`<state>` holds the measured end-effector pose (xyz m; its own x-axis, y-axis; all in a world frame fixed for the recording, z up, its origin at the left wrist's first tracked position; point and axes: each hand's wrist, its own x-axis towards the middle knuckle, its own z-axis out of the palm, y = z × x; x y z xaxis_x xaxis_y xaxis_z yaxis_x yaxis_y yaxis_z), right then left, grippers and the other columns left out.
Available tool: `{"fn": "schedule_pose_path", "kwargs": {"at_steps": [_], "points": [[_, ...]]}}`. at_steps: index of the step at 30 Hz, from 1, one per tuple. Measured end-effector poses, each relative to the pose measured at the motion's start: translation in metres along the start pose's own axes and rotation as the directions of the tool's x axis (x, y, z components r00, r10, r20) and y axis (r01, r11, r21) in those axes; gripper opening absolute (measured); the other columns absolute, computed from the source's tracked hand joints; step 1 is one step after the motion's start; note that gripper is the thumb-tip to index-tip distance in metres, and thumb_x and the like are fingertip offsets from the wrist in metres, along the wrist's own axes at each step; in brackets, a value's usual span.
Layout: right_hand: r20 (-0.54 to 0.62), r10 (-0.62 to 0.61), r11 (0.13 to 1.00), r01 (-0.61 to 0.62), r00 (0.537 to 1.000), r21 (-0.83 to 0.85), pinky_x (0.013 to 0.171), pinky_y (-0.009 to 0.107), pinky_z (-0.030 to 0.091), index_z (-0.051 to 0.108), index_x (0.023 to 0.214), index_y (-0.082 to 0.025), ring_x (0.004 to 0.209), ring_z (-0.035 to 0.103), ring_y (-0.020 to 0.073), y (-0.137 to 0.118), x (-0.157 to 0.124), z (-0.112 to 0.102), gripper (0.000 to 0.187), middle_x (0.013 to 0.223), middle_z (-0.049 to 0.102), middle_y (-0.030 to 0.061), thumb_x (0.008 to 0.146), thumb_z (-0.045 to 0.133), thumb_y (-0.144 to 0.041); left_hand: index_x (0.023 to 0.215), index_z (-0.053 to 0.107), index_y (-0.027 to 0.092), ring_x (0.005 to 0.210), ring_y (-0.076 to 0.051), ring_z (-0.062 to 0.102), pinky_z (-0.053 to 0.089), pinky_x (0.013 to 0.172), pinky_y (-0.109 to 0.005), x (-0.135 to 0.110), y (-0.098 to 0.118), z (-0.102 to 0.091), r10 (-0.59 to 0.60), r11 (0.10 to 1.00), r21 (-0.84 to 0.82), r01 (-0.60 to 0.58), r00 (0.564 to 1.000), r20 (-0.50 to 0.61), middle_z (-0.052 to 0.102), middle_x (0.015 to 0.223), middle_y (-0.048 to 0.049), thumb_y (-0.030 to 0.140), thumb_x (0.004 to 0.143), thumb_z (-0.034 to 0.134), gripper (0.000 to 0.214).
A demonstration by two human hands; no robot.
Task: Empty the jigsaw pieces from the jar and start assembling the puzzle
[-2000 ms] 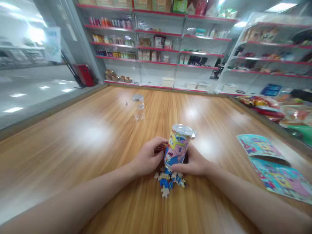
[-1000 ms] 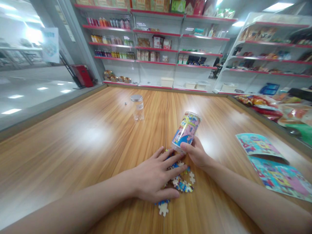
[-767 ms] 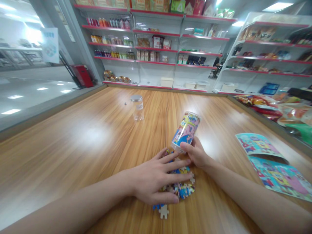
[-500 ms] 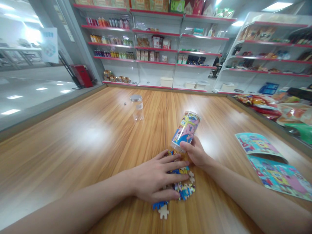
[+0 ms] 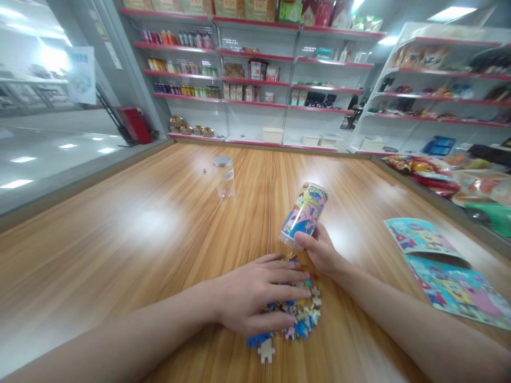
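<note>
Puzzle pieces (image 5: 305,322) lie heaped on the worktop (image 5: 179,186) beneath my left hand (image 5: 259,290), spread wide, probably to cover more of them; my right hand (image 5: 322,251) grips the printed canister (image 5: 305,210) tilted, likely leaving them reachable.

"What lies beyond the left hand's fingers (image 5: 289,292)?"

"A wooden table (image 5: 191,229) stretches away past their tips to white, red-edged shelves (image 5: 255,81)."

"And left of the fingers?"

"Far off, a shiny grey floor (image 5: 51,159), a red box (image 5: 134,125) and a bright glare (image 5: 51,56)."

"To their right?"

"Farther away, more shelves (image 5: 439,119), with ceiling lights (image 5: 451,14) above. Reflections (image 5: 149,223) gleam on the wood either side of the fingers."
</note>
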<state>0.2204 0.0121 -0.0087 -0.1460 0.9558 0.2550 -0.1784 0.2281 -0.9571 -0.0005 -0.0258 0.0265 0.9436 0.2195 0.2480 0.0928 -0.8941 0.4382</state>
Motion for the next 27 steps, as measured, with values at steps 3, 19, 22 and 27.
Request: {"fn": "schedule_pose_path", "kwargs": {"at_steps": [3, 19, 22, 27], "points": [[-0.009, -0.003, 1.000, 0.003, 1.000, 0.001, 0.077, 0.030, 0.052, 0.066, 0.100, -0.019, 0.084, 0.061, 0.0195, -0.001, 0.000, 0.000, 0.041, 0.092, 0.067, 0.0031, 0.072, 0.083, -0.043, 0.150, 0.046, 0.025, 0.146, -0.035, 0.040, 0.026, 0.123, -0.059, 0.000, 0.000, 0.000, -0.047, 0.999, 0.013, 0.047, 0.999, -0.016, 0.044, 0.157, -0.0123, 0.049, 0.095, 0.058, 0.061], [0.494, 0.461, 0.782, -0.600, 0.737, 0.166, 0.034, 0.021, 0.032, 0.061, 0.076, -0.015, 0.033, 0.038, 0.0083, -0.022, 0.005, 0.007, 0.071, 0.055, 0.062, 0.0034, 0.083, 0.040, -0.082, 0.154, 0.028, 0.031, 0.149, -0.034, 0.028, 0.031, 0.121, -0.059, -0.002, -0.028, 0.016, -0.534, 0.816, -0.216, 0.536, 0.556, -0.638, 0.031, 0.155, -0.0118, 0.021, 0.083, 0.072, 0.084], [0.546, 0.477, 0.785, -0.613, 0.689, 0.089, 0.035, 0.021, 0.037, 0.064, 0.081, -0.013, 0.038, 0.051, 0.0118, -0.018, 0.003, 0.007, 0.076, 0.061, 0.068, 0.0079, 0.084, 0.037, -0.084, 0.150, 0.035, 0.030, 0.148, -0.035, 0.031, 0.031, 0.121, -0.059, -0.002, -0.030, 0.016, -0.529, 0.835, -0.256, 0.487, 0.585, -0.615, 0.036, 0.154, -0.0118, 0.021, 0.084, 0.072, 0.077], [0.576, 0.331, 0.860, -0.490, 0.747, 0.141, 0.046, 0.022, 0.050, 0.066, 0.090, -0.012, 0.051, 0.062, 0.0148, -0.015, -0.001, 0.007, 0.079, 0.071, 0.072, 0.0106, 0.079, 0.046, -0.088, 0.139, 0.032, 0.027, 0.106, -0.021, 0.068, 0.057, 0.095, -0.040, 0.000, -0.030, 0.017, -0.618, 0.750, -0.615, 0.246, 0.591, -0.518, 0.061, 0.122, -0.0085, 0.026, 0.088, 0.072, 0.065]]}}
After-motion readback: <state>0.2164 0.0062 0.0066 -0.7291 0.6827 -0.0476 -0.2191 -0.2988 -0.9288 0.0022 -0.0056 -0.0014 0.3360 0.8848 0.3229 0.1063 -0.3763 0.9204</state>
